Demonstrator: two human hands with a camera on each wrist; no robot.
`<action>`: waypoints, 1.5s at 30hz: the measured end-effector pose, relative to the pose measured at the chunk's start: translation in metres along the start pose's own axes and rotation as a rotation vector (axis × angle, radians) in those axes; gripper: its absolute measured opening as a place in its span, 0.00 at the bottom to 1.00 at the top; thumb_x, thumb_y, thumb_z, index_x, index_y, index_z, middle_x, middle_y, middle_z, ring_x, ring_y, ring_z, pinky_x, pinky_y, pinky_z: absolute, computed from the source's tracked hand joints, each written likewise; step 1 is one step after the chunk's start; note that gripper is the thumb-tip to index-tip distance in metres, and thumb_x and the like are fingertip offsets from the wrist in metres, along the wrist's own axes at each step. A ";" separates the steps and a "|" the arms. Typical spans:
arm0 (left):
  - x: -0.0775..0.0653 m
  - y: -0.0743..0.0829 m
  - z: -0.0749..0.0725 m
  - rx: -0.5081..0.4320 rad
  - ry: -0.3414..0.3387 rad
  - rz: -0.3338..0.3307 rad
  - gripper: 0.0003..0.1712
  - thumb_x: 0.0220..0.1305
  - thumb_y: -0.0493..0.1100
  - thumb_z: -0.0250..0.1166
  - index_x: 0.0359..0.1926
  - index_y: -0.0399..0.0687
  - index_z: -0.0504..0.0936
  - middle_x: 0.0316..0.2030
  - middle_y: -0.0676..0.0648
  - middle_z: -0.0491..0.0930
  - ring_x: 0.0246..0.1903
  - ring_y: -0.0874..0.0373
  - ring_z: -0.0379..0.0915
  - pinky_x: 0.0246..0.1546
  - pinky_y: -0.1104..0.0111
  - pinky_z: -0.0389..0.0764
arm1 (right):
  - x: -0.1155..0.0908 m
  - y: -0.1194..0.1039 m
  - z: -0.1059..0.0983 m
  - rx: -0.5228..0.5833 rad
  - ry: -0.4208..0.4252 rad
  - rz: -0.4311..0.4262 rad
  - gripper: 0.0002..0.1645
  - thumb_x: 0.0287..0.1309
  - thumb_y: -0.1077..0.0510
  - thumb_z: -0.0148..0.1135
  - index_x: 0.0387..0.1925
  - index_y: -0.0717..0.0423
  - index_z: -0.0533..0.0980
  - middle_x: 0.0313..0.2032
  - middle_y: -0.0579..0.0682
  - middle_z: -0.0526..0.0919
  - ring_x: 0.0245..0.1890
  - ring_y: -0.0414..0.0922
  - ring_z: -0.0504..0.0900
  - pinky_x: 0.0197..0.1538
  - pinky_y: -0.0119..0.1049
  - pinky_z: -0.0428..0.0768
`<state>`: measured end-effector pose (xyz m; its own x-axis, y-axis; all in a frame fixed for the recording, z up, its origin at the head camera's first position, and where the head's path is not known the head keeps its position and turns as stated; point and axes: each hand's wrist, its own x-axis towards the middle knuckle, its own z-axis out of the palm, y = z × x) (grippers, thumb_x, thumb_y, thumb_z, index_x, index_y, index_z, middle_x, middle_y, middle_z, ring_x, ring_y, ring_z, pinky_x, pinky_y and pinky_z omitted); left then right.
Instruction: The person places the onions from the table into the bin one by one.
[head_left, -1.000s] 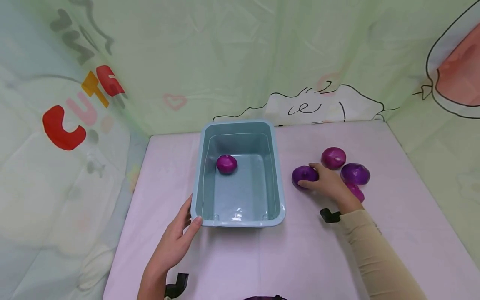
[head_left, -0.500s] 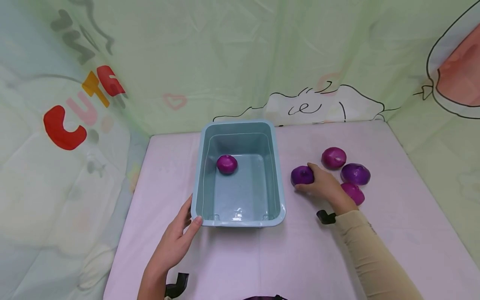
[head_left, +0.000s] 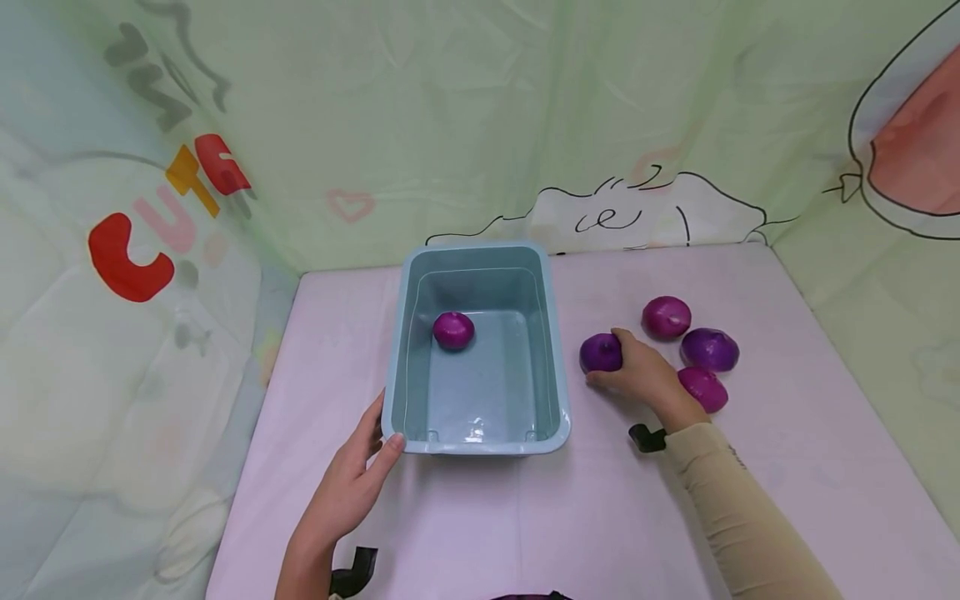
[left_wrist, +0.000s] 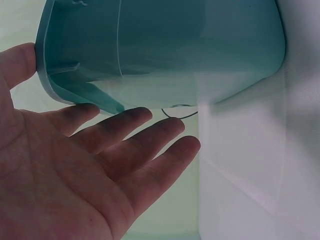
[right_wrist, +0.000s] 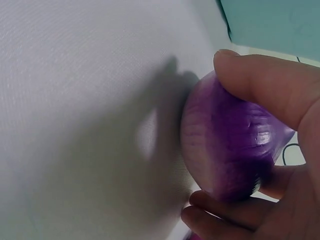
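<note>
My right hand (head_left: 647,375) grips a dark purple onion (head_left: 601,353) between thumb and fingers, right of the blue plastic bin (head_left: 562,392). In the right wrist view the onion (right_wrist: 230,140) shows a pale ridged base and a pointed tip. It sits at or just above the cloth; I cannot tell whether it touches. My left hand (head_left: 352,479) rests against the bin's near left corner, the thumb on the rim. The left wrist view shows that hand's fingers (left_wrist: 150,155) stretched out, fairly straight, beside the bin's outer wall (left_wrist: 210,45). One magenta onion (head_left: 453,331) lies inside the bin.
Right of my hand lie a magenta onion (head_left: 667,317), a purple onion (head_left: 709,349) and another magenta onion (head_left: 703,389), close together. White cloth (head_left: 465,525) covers the table. Printed curtains (head_left: 420,117) hang behind it and along both sides.
My right hand has moved slightly left toward the bin with the purple onion, uncovering more of the nearest magenta onion. My left hand and the bin stay put.
</note>
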<state>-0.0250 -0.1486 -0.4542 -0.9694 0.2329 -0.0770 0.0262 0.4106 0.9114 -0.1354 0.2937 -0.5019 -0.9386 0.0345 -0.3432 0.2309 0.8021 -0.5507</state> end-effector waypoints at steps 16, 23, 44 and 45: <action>0.001 -0.004 0.000 0.003 0.001 0.015 0.41 0.78 0.62 0.57 0.83 0.71 0.50 0.77 0.52 0.58 0.69 0.40 0.66 0.57 0.41 0.77 | -0.025 -0.030 -0.047 -0.056 0.124 -0.100 0.65 0.61 0.33 0.70 0.81 0.63 0.48 0.71 0.75 0.62 0.64 0.75 0.68 0.59 0.75 0.69; 0.000 -0.004 0.000 0.006 0.002 0.022 0.40 0.78 0.61 0.57 0.83 0.70 0.50 0.77 0.51 0.58 0.70 0.41 0.65 0.58 0.42 0.77 | -0.038 -0.046 -0.061 -0.060 0.142 -0.108 0.67 0.60 0.32 0.70 0.82 0.61 0.45 0.71 0.75 0.63 0.62 0.75 0.70 0.57 0.76 0.69; 0.000 -0.003 0.000 0.009 0.002 0.016 0.41 0.77 0.63 0.58 0.83 0.71 0.50 0.78 0.52 0.58 0.71 0.40 0.64 0.57 0.41 0.76 | -0.063 -0.076 -0.080 -0.047 0.235 -0.217 0.66 0.60 0.32 0.71 0.82 0.60 0.47 0.68 0.74 0.68 0.59 0.73 0.74 0.55 0.73 0.74; 0.000 -0.003 0.000 0.008 0.002 0.018 0.41 0.77 0.63 0.57 0.83 0.71 0.50 0.78 0.53 0.58 0.71 0.40 0.63 0.57 0.41 0.76 | -0.064 -0.078 -0.081 -0.044 0.238 -0.223 0.66 0.60 0.33 0.71 0.82 0.60 0.47 0.68 0.74 0.67 0.59 0.73 0.74 0.55 0.73 0.74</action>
<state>-0.0255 -0.1500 -0.4568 -0.9692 0.2388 -0.0598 0.0458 0.4137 0.9092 -0.1142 0.2771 -0.3749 -0.9996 -0.0107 -0.0278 0.0066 0.8304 -0.5571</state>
